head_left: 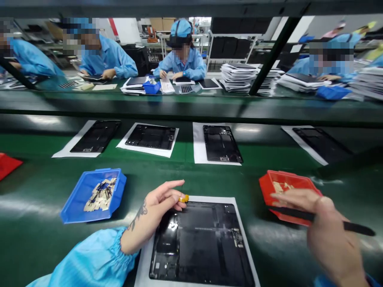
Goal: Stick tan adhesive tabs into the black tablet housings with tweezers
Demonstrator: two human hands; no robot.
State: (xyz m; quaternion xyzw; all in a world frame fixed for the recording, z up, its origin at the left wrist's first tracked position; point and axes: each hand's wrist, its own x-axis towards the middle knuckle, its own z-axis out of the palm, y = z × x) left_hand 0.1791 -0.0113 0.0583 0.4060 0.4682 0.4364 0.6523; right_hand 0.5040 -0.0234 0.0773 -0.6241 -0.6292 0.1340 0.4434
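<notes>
A black tablet-like housing (200,243) lies on a white sheet (247,255) at the bottom centre. Over its upper left corner, my left hand (167,199) pinches a small yellow-orange part (184,198) between thumb and fingers. At the right, my right hand (332,227) holds a dark pen-like tool (359,228), its fingers reaching over a red bin (299,181) with small cream pieces (279,186) inside. Left of my left hand stands a blue bin (70,207) holding pale pieces with dark strips (101,195).
Beyond the bench edge lie several black housings (149,136) on white sheets. Part of another red bin (7,165) shows at far left. Across a dark green rail (179,107), several people in blue (194,63) sit beside stacks of sheets (237,77).
</notes>
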